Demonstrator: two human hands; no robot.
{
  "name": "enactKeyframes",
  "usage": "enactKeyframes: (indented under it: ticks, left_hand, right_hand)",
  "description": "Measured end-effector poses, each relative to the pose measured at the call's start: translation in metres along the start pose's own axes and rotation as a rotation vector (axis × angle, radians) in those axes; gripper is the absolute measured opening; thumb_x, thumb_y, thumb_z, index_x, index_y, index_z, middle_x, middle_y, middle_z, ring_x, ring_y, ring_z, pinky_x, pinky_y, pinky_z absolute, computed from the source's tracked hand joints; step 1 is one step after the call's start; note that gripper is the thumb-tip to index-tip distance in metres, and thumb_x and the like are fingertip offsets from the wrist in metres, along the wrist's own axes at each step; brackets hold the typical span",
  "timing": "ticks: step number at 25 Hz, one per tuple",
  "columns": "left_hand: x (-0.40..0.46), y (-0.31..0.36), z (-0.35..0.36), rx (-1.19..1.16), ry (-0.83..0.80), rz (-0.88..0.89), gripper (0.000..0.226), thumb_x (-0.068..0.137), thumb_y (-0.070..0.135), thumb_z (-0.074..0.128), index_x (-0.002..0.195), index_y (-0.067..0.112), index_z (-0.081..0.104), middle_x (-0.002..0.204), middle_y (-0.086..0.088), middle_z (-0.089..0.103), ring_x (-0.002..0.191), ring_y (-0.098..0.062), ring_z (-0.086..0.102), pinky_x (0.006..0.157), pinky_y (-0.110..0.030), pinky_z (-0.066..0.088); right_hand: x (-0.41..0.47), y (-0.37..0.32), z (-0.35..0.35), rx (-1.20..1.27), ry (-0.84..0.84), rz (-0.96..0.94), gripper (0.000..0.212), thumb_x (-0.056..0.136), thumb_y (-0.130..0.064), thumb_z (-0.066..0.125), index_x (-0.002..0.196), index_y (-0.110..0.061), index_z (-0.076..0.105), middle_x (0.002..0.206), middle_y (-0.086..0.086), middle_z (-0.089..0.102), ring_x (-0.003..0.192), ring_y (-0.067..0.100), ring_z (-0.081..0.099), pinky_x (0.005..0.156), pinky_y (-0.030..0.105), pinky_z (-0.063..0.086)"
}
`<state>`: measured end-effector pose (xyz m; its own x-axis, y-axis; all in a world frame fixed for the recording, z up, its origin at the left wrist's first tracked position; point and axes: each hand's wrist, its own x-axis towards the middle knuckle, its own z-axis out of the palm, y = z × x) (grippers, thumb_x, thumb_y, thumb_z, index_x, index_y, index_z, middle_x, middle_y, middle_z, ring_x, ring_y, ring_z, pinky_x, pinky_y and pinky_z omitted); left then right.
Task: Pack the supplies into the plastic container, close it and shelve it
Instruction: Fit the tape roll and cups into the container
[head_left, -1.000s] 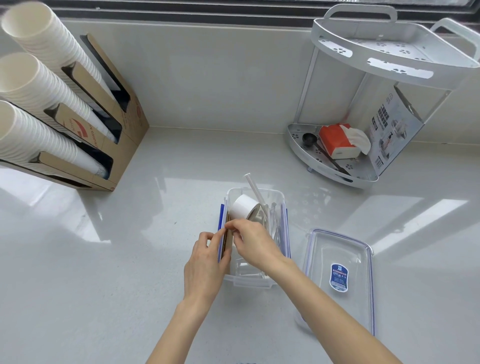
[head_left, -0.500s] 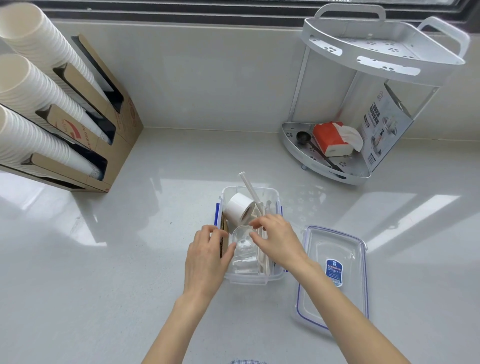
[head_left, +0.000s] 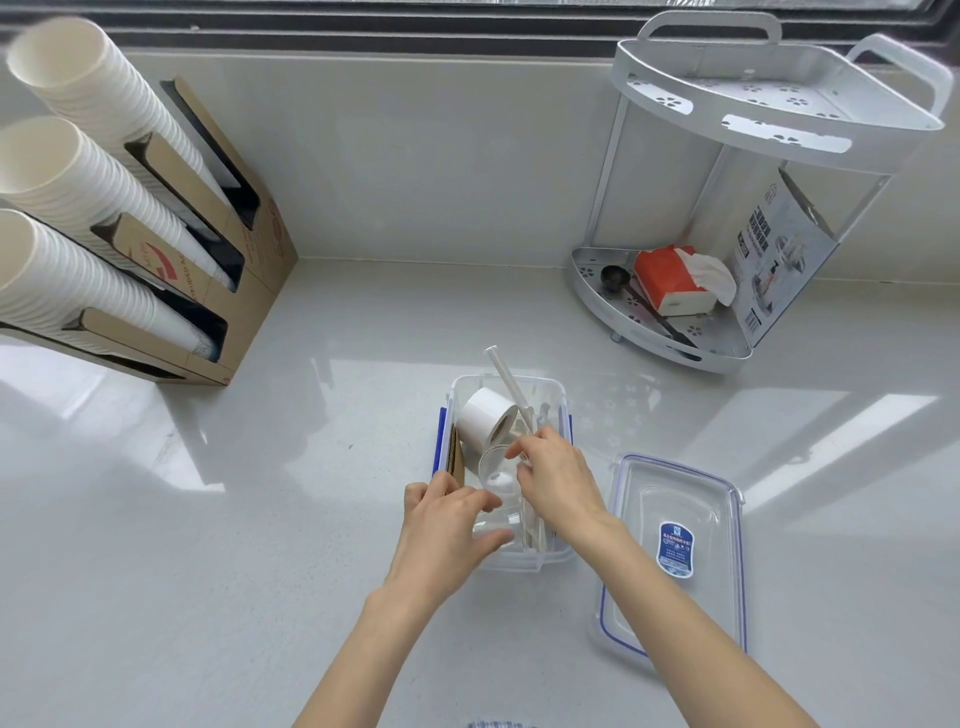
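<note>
A clear plastic container with blue side clips stands open on the counter. Inside lie a white paper roll, brown cardboard sleeves along its left wall, a clear plastic cup and white straws, one poking out over the far rim. My left hand rests over the container's near left part, fingers spread by the cup. My right hand reaches in from the right, fingertips at the cup's rim and the straws. The clear lid lies flat to the right.
A white two-tier corner shelf stands at the back right, holding an orange tissue pack, a dark scoop and a printed box. A cardboard dispenser with stacked white paper cups fills the back left.
Both hands have left the cardboard sleeves at the left wall. The right hand shifted to the cup and straws, the left hand slid toward the near end.
</note>
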<state>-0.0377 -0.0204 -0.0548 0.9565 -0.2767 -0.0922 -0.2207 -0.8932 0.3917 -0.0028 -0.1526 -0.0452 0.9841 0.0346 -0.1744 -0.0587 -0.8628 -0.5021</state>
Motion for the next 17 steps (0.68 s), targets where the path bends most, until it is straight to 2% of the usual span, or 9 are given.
enactKeyframes:
  ticks: [4,8,11,13,15,17]
  left_hand:
    - [0.009,0.002,0.000,0.076,-0.127,0.017,0.050,0.081,0.051,0.051,0.125,0.025,0.050,0.116,0.001,0.063,0.116,-0.015,0.036,0.092,-0.030,0.018]
    - [0.022,0.006,-0.002,0.212,-0.250,0.058,0.047,0.081,0.047,0.053,0.117,0.017,0.055,0.115,-0.004,0.064,0.112,-0.022,0.036,0.092,-0.033,0.022]
    - [0.027,0.009,-0.001,0.248,-0.263,0.087,0.049,0.081,0.043,0.055,0.122,0.017,0.052,0.119,-0.005,0.061,0.114,-0.023,0.036,0.096,-0.034,0.023]
    - [0.026,0.009,-0.002,0.217,-0.233,0.085,0.051,0.081,0.044,0.055,0.126,0.019,0.048,0.124,-0.002,0.059,0.116,-0.022,0.037,0.097,-0.034,0.023]
    - [0.022,0.007,-0.003,0.146,-0.181,0.066,0.054,0.082,0.045,0.054,0.129,0.021,0.043,0.129,0.002,0.054,0.119,-0.020,0.036,0.098,-0.033,0.022]
    - [0.018,0.004,-0.005,0.059,-0.109,0.037,0.055,0.083,0.045,0.053,0.131,0.023,0.040,0.132,0.005,0.051,0.120,-0.018,0.036,0.099,-0.031,0.021]
  right_hand:
    - [0.003,0.006,-0.011,0.220,0.097,0.075,0.030,0.088,-0.004,0.040,0.100,-0.013,0.066,0.107,0.010,0.057,0.095,0.025,0.057,0.085,0.029,0.042]
    - [0.002,0.011,-0.022,0.356,0.134,0.136,0.030,0.085,-0.004,0.042,0.094,-0.014,0.069,0.093,0.007,0.057,0.079,0.017,0.052,0.073,0.022,0.038]
    - [-0.002,0.013,-0.027,0.479,0.150,0.190,0.028,0.084,-0.003,0.044,0.090,-0.015,0.069,0.083,0.003,0.057,0.066,0.012,0.052,0.058,0.016,0.041]
    - [-0.004,0.016,-0.029,0.556,0.166,0.215,0.028,0.083,-0.002,0.045,0.082,-0.020,0.067,0.077,0.001,0.058,0.066,0.015,0.054,0.063,0.018,0.049]
    - [-0.006,0.019,-0.033,0.643,0.185,0.238,0.029,0.082,-0.001,0.046,0.076,-0.023,0.064,0.071,-0.003,0.057,0.069,0.017,0.057,0.074,0.031,0.054]
    - [-0.008,0.022,-0.037,0.753,0.197,0.247,0.030,0.084,0.000,0.047,0.073,-0.025,0.062,0.069,-0.005,0.056,0.067,0.014,0.056,0.070,0.026,0.053]
